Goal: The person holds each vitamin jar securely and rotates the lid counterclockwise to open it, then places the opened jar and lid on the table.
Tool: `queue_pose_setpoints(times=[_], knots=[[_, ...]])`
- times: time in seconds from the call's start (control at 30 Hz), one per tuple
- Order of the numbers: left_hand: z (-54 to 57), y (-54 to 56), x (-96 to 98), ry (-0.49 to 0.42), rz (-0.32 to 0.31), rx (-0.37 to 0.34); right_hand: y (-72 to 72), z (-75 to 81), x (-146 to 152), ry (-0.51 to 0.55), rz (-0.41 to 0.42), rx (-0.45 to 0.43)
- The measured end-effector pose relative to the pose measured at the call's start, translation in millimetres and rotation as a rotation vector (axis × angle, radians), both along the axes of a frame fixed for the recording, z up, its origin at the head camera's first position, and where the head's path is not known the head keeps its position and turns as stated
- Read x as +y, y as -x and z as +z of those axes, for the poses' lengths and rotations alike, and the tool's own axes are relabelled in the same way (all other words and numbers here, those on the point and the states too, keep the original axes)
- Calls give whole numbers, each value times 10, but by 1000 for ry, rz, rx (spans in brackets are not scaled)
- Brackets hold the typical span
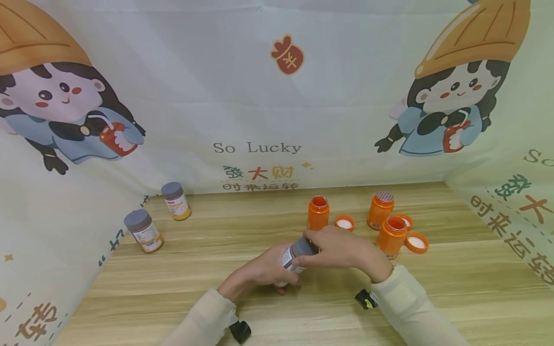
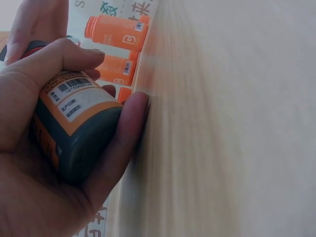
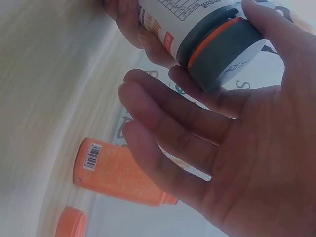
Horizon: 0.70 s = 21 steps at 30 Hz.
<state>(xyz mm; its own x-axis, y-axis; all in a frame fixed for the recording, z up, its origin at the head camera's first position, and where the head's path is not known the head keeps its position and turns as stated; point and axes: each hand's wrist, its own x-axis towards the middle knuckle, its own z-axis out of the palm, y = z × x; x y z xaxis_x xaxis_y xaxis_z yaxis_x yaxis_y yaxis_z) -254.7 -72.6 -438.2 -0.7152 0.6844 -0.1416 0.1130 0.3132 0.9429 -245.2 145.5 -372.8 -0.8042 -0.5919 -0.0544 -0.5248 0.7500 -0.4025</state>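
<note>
My left hand (image 1: pixel 269 266) grips a white-labelled pill bottle (image 1: pixel 287 259) around its body, tilted low over the wooden table. Its dark base and a barcode label (image 2: pixel 74 89) show in the left wrist view. Thumb and index finger of my right hand (image 1: pixel 339 248) pinch the bottle's grey cap (image 3: pixel 224 57). The other right fingers (image 3: pixel 170 136) extend away from the cap, loosely bent. Between cap and bottle neck, an orange ring (image 3: pixel 210 42) is visible in the right wrist view.
Two capped grey-lidded bottles, one farther back (image 1: pixel 176 202) and one nearer (image 1: pixel 144 232), stand at left. Right of the hands are lidless orange bottles (image 1: pixel 318 218), one with a patterned seal (image 1: pixel 384 196) on its mouth. Orange lids (image 1: pixel 416 243) lie among them. A printed cloth (image 1: pixel 259 110) hangs behind.
</note>
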Motion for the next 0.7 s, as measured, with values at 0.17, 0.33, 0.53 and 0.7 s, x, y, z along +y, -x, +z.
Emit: queue_pose_setpoints(times=[0.17, 0.33, 0.53, 0.7], knots=[[1, 0, 1, -2, 1, 0, 5, -4, -2, 4, 5, -9], [-4, -2, 1, 4, 6, 4, 9, -5, -2, 3, 1, -20], [0, -10, 2, 2, 8, 6, 11, -5, 0, -5, 2, -16], [7, -13, 0, -2, 5, 7, 12, -6, 0, -8, 28, 22]])
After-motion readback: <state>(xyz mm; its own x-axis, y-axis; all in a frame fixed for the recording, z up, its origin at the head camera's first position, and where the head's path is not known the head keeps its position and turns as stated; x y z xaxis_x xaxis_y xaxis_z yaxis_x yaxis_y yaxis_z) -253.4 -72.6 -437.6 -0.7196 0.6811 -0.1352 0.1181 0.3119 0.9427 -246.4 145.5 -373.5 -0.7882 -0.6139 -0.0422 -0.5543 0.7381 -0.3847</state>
